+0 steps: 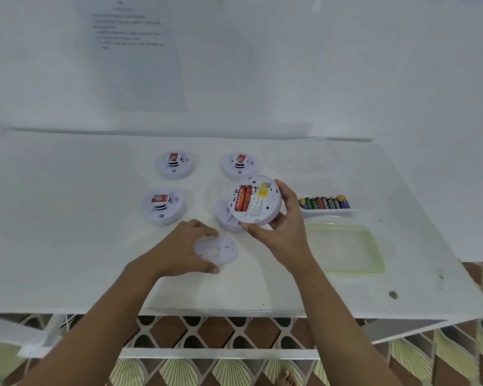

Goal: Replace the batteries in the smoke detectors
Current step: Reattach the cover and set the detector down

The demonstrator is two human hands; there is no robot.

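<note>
**Over the white table: open detector in one hand, backplate in the other**

At the rim of the upturned smoke detector (260, 211), the right hand's (280, 229) fingers are curling round the far edge and the thumb is pressing the near one, holding it tilted above the table (67, 232). Two orange batteries (243, 201) are sitting in its compartment. The left hand (179, 250) is pinching a round backplate (221, 250) lying flat on the table. Nearby, three other detectors (163, 207) are resting face up, and a tray (329, 212) is holding loose batteries (324, 203).
</note>
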